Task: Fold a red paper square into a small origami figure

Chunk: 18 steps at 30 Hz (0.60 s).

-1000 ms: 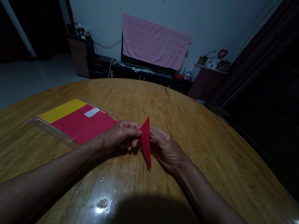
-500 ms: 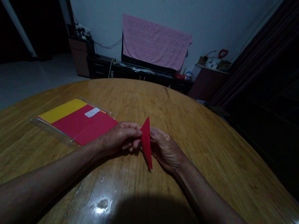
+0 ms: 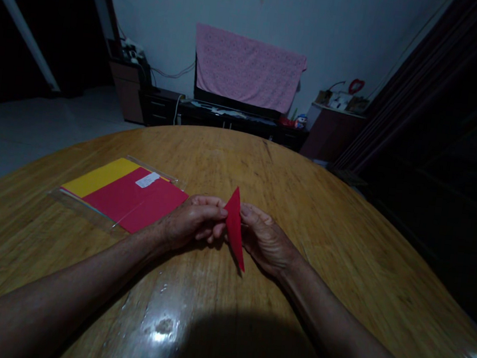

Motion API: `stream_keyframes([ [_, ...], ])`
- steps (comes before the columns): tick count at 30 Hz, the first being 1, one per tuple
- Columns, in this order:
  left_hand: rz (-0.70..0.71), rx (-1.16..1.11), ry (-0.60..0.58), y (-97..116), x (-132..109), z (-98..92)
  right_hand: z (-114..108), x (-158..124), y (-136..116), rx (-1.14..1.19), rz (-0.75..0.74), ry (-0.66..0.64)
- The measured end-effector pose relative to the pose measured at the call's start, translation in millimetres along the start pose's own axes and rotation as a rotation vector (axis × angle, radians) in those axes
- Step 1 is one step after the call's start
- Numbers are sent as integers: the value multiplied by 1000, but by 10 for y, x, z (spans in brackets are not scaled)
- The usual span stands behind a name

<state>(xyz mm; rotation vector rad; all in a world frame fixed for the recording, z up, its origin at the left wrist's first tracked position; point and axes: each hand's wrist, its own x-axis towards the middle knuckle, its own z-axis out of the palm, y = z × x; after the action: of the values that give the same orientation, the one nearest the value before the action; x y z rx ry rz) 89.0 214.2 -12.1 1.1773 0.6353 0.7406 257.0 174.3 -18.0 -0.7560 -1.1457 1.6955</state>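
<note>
Between my hands is a folded piece of red paper (image 3: pixel 236 230), narrow and pointed at its top and bottom ends. My left hand (image 3: pixel 197 220) pinches its left side, with the thumb on the near face and the other fingers curled behind. On the opposite side my right hand (image 3: pixel 264 239) grips it, the thumb close to the paper's right edge. Some fingertips are hidden behind the paper. Both hands are just over the wooden table (image 3: pixel 323 223). Close to my left wrist lies a clear plastic packet of coloured paper, with red sheets (image 3: pixel 133 198) and yellow sheets (image 3: pixel 101 177) showing.
A white label (image 3: pixel 147 179) is on the packet. Beyond the round table's far edge stands a low black cabinet (image 3: pixel 161 104), with a pink cloth (image 3: pixel 249 68) draped over a screen. A side cabinet (image 3: pixel 332 132) with small items stands at the right, beside a dark curtain (image 3: pixel 385 104).
Almost nothing differs. The red paper's lower tip has shifted very slightly right, and both hands keep the same hold.
</note>
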Motion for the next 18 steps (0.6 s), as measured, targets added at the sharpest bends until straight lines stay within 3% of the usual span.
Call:
stream_keyframes([
  [10, 14, -21, -9, -18, -3, -11, -25, 19, 29, 26, -34, -13],
  [18, 26, -32, 34, -1, -9, 13, -12, 30, 28, 9, -58, 65],
])
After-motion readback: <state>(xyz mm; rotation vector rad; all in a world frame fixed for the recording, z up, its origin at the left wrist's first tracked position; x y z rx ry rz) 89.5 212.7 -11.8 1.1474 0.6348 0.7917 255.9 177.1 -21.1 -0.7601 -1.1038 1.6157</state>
